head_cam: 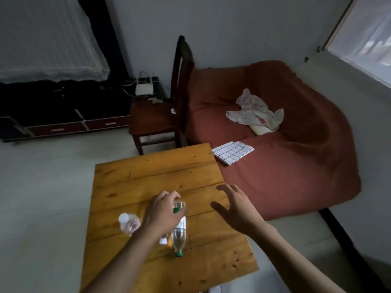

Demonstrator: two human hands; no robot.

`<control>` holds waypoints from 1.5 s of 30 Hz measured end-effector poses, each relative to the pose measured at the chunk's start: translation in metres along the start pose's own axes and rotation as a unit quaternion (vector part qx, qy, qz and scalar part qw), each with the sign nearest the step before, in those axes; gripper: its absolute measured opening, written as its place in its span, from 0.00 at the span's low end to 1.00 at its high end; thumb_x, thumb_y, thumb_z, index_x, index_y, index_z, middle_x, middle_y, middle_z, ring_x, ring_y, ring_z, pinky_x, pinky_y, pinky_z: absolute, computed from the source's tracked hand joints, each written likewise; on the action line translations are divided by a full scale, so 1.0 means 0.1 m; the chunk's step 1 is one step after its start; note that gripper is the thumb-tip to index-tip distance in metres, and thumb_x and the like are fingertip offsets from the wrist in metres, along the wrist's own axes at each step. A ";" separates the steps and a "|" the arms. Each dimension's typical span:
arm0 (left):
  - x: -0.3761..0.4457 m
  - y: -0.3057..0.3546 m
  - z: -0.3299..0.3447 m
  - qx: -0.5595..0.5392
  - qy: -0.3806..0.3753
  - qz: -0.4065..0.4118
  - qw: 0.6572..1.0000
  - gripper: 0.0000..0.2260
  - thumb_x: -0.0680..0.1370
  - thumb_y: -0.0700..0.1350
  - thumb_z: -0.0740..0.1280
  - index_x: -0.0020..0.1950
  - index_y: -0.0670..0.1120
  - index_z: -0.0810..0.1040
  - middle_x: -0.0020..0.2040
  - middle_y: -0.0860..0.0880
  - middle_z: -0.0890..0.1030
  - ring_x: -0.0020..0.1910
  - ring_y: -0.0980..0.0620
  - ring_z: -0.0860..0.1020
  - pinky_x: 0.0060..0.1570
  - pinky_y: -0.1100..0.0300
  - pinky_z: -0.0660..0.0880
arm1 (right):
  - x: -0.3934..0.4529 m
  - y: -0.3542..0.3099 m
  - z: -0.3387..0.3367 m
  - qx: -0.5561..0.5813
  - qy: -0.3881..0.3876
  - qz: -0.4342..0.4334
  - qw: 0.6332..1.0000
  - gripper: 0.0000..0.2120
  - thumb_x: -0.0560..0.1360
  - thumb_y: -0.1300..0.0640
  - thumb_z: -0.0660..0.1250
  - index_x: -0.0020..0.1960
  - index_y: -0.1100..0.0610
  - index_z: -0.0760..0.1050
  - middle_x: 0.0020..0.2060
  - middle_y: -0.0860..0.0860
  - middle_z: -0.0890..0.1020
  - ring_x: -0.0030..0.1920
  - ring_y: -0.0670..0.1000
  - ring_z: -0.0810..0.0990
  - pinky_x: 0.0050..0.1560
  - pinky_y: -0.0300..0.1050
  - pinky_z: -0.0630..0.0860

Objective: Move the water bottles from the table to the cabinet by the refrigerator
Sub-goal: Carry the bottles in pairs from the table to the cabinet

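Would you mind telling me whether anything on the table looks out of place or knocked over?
Nothing looks spilled or damaged. Three bottles are clearly visible on the wooden table: a white-capped bottle, a green-capped bottle, and another green-capped one under the left hand. The right hand hovers open beside them.

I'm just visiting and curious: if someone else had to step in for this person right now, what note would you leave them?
Left hand: closed over the top of a green-capped bottle on the wooden table; it may not be lifted yet.
Right hand: open, fingers spread, hovering over the table and holding nothing.
Bottles: a second green-capped bottle lies beside the left wrist, a white-capped bottle stands left of that arm, and a small white cap peeks out under the wrist, perhaps another bottle.
Done: nothing visibly moved; every bottle seen is at the table.
Left: carry all bottles to the cabinet, which is out of view here.
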State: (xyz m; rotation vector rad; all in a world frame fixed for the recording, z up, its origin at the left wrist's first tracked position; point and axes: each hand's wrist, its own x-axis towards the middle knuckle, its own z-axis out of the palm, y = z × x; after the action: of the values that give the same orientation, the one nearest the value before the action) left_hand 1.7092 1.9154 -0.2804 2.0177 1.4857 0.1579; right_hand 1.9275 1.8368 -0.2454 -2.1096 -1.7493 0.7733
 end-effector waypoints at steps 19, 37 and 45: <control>-0.16 -1.26 1.13 0.019 -0.121 -0.115 0.986 0.21 0.77 0.59 0.66 0.67 0.55 0.71 0.63 0.53 0.73 0.63 0.49 0.73 0.60 0.50 0.73 | 0.32 0.41 1.86 -0.010 -0.151 0.007 0.988 0.29 0.77 0.40 0.64 0.74 0.48 0.62 0.71 0.51 0.69 0.68 0.52 0.70 0.66 0.52 0.74; 0.16 -2.00 2.12 0.045 -0.130 -0.099 0.986 0.27 0.78 0.51 0.68 0.75 0.58 0.63 0.73 0.50 0.62 0.71 0.47 0.64 0.67 0.52 0.69 | 0.33 0.73 3.22 -0.006 -0.203 0.044 0.978 0.32 0.78 0.45 0.65 0.77 0.42 0.56 0.66 0.51 0.72 0.66 0.54 0.71 0.66 0.54 0.73; 0.29 -2.05 2.26 0.045 -0.140 -0.118 0.982 0.22 0.80 0.48 0.68 0.73 0.56 0.68 0.69 0.47 0.69 0.69 0.45 0.67 0.65 0.53 0.69 | 0.34 0.68 3.29 -0.009 -0.213 0.047 0.976 0.30 0.78 0.46 0.66 0.76 0.44 0.58 0.67 0.53 0.72 0.66 0.55 0.70 0.66 0.54 0.73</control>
State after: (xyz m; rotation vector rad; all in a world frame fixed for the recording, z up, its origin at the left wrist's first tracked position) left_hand 1.6507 1.8848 -0.5792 1.8236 1.5559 -0.2841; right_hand 1.7983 1.8177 -0.5569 -2.1685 -1.8690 1.3220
